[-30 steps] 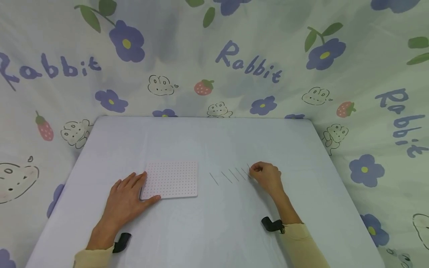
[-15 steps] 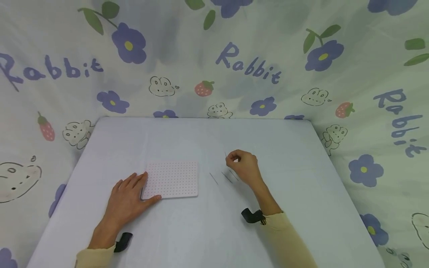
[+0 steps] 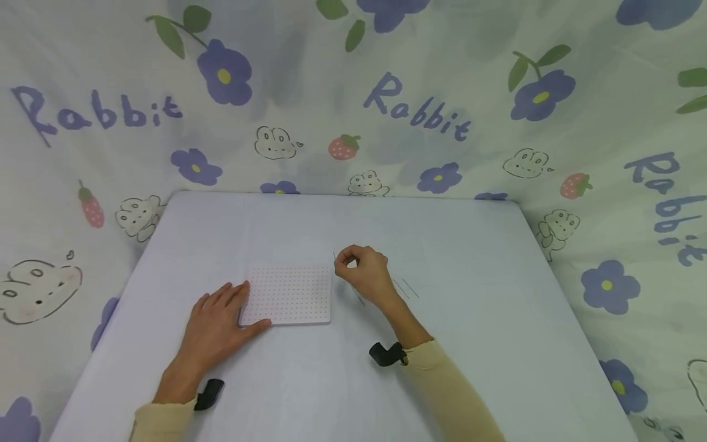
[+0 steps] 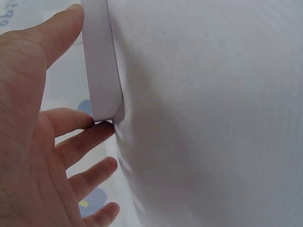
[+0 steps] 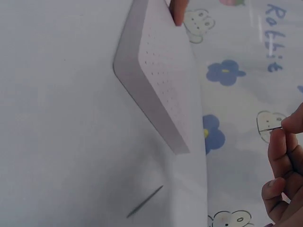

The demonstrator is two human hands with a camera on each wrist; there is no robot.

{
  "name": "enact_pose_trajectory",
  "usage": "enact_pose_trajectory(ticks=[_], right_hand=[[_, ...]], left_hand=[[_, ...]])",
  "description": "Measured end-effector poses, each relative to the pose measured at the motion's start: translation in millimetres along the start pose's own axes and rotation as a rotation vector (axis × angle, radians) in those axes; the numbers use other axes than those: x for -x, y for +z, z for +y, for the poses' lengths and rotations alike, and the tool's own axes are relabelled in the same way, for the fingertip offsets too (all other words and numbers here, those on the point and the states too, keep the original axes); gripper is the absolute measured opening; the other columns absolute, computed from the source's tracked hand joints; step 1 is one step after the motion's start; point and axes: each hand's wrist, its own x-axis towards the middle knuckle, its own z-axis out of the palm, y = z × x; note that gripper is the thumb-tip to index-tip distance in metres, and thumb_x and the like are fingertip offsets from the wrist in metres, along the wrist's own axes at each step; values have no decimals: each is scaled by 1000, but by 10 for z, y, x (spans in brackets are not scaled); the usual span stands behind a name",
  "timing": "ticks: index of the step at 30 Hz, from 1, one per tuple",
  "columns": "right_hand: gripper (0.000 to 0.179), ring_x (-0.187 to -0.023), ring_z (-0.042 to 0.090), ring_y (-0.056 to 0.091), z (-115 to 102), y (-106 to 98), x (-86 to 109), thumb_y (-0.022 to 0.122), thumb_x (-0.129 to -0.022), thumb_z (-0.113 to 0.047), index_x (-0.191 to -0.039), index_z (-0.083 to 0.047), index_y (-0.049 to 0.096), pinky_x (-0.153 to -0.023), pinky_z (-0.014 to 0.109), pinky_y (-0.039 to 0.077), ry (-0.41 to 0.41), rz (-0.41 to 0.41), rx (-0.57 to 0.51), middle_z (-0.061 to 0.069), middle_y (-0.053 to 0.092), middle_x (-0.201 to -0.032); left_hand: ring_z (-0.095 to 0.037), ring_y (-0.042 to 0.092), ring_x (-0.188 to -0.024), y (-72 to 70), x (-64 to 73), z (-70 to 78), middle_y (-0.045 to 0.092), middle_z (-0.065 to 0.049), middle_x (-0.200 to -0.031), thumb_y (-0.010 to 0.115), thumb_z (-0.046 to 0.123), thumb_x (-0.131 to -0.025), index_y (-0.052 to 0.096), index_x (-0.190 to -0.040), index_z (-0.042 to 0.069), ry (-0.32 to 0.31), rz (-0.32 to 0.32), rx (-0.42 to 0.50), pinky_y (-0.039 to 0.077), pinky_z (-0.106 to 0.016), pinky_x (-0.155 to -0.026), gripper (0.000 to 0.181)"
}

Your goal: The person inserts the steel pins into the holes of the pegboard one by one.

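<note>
A flat white board (image 3: 287, 296) with a grid of small holes lies on the table. My left hand (image 3: 212, 328) rests at its near left corner, fingertips on the left edge and thumb along the front edge. The left wrist view shows the fingers loosely spread, with the thumb at the board's side wall (image 4: 102, 61). Just beyond the board's right edge, my right hand (image 3: 364, 270) is raised over the table. Its thumb and fingertips pinch a thin dark needle (image 5: 272, 128), which points away from the fingers. Under that hand lies another needle (image 5: 144, 202).
More thin needles lie slanted on the table to the right, one of them a needle (image 3: 410, 288) beyond the right wrist; the right hand and forearm partly hide the row. The white table (image 3: 309, 387) ends at a patterned cloth (image 3: 309, 80) behind and at both sides.
My right hand has picked up a needle from the right end of the row and carried it left, to beside the board. The left hand stays at the board's corner.
</note>
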Motion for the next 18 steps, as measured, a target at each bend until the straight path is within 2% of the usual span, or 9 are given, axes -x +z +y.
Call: enact_pose_trajectory(ticks=[3, 9, 18], right_hand=[[5, -77, 15, 53, 23, 102, -7, 70, -88, -25, -87, -21, 71, -87, 43, 37, 0, -18, 23, -14, 67, -80], [4, -80, 10, 56, 92, 275, 0, 69, -87, -24, -88, -21, 71, -86, 46, 34, 11, -56, 69, -17, 66, -77], [2, -80, 10, 57, 126, 373, 28, 70, -85, -26, -86, -24, 69, -83, 46, 32, 6, -88, 79, -18, 65, -77]], left_hand=[[-46, 41, -137, -4, 1, 5, 53, -26, -143, 71, 69, -79, 50, -145, -3, -6, -4, 1, 27, -69, -109, 100], [-46, 39, -138, -2, -1, 8, 52, -26, -144, 71, 70, -79, 48, -146, -3, -18, -20, 5, 25, -69, -110, 101], [-47, 39, -138, 14, -7, -4, 51, -26, -145, 67, 74, -80, 47, -147, -2, -20, -32, 7, 25, -69, -110, 103]])
